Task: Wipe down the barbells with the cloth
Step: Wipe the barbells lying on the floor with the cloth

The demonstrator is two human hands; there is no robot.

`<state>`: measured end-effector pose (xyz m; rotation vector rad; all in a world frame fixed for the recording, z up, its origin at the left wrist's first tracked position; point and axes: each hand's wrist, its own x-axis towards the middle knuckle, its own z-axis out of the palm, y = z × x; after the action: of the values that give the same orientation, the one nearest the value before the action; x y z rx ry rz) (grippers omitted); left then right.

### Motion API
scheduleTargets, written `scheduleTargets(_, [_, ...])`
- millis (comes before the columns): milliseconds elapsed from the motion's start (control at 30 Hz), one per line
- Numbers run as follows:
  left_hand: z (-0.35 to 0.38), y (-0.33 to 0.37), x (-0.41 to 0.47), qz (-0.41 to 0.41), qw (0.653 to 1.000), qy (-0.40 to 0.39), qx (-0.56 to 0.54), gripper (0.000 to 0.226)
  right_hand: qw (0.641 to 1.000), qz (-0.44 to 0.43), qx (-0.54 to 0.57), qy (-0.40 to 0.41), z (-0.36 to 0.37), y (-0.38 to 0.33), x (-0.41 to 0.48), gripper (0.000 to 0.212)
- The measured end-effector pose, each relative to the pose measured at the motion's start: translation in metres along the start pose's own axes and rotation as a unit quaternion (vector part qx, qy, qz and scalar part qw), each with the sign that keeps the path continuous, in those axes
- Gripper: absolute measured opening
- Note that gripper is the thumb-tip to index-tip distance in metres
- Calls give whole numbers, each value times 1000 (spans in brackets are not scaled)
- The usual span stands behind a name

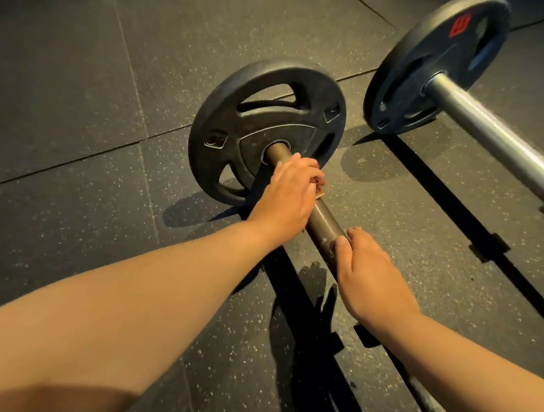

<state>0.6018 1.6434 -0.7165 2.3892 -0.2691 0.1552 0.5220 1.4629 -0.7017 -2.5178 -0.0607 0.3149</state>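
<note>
- Two bare forearms (pixel 129 292) reach down from the bottom of the head view toward a near barbell (pixel 324 222) lying on a speckled rubber floor (pixel 78 95).
- The right hand (pixel 368 277), closer to the camera, wraps the thick end of the bar. Its thumb lies along the top and its fingers curl over the far side, apparently to steady the bar.
- The left hand (pixel 286 190) is curled over the same bar just beside the weight plate (pixel 263 131), pressing a cloth (pixel 319 185) against the metal. Only a reddish scrap of the cloth shows past the knuckles.
- A second barbell (pixel 494 134) lies well apart to the right. No cloth or hand is on it, so by the look of things it is not yet wiped.
- Risks, judged from here:
  - The bar rests on round plates and could roll if the steadying grip loosens.
  - Fingers working this close to the plate could get pinched against its hub.
  - The bunched cloth covers little of the bar, so its underside could easily be missed.
</note>
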Motion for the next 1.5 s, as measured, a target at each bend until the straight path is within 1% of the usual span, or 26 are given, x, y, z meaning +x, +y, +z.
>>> scheduleTargets(67, [10, 17, -15, -18, 999, 32, -17, 31, 1000, -6, -5, 4, 0, -1, 0, 33])
scheduleTargets(100, [14, 24, -25, -7, 999, 32, -22, 31, 1000, -5, -6, 6, 0, -1, 0, 34])
scheduleTargets(200, [19, 18, -45, 66, 998, -9, -19, 32, 1000, 1, -14, -1, 1, -1, 0, 36])
scheduleTargets(267, [9, -1, -33, 91, 995, -31, 17, 35, 1000, 3, -20, -6, 0, -2, 0, 37])
scheduleTargets(333, [1, -11, -16, 74, 996, -31, 45, 39, 999, 11, -26, -16, -1, -3, 0, 38])
scheduleTargets(433, [5, -1, -7, 15, 1000, 2, 12, 35, 999, 16, -40, -21, -2, -4, 1, 40])
scheduleTargets(500, [16, 12, -18, -1, 1000, 29, -7, 33, 998, 11, -55, -14, -1, -5, 0, 41])
scheduleTargets(567, [24, 22, -34, 11, 999, 34, -10, 35, 998, 8, -62, -7, -1, -6, 0, 42])
scheduleTargets(667, [24, 20, -50, 54, 998, 6, -9, 37, 998, 7, -63, -4, -1, -8, -1, 42])
scheduleTargets(733, [15, 10, -40, 71, 997, -17, 5, 38, 998, 13, -64, -8, -3, -7, -1, 42])
scheduleTargets(800, [8, 3, -23, 49, 998, -24, 22, 38, 998, 21, -63, -12, -3, -7, -1, 42])
scheduleTargets(867, [7, 4, -13, 11, 1000, -13, 6, 38, 998, 21, -63, -15, -2, -7, 0, 43])
scheduleTargets(933, [14, 14, -16, -5, 1000, 2, -7, 40, 998, 15, -68, -10, -2, -7, 1, 44])
scheduleTargets(1000, [21, 25, -32, 4, 1000, 5, -15, 39, 997, 8, -73, -8, -2, -7, 1, 45])
scheduleTargets(1100, [25, 34, -55, 42, 999, -15, -32, 40, 997, 5, -70, -9, -1, -8, -1, 47])
scheduleTargets(1200, [20, 26, -53, 60, 997, -38, -18, 39, 998, 4, -66, -11, -2, -8, -1, 47])
scheduleTargets(1300, [10, 16, -32, 35, 999, -27, 5, 38, 998, 9, -53, -19, -4, -7, -2, 43])
scheduleTargets(1367, [10, 19, -23, 0, 1000, -17, -11, 37, 999, -6, -37, -11, -5, -5, -5, 36])
scheduleTargets(1433, [14, 27, -26, -13, 1000, -8, -25, 38, 999, -28, -34, -4, -5, -3, -9, 32])
scheduleTargets(1467, [17, 30, -32, -5, 1000, -10, -24, 39, 999, -33, -41, -3, -5, -4, -11, 34])
scheduleTargets(1500, [20, 32, -38, 11, 1000, -14, -18, 41, 997, -46, -63, -2, -4, -4, -12, 41])
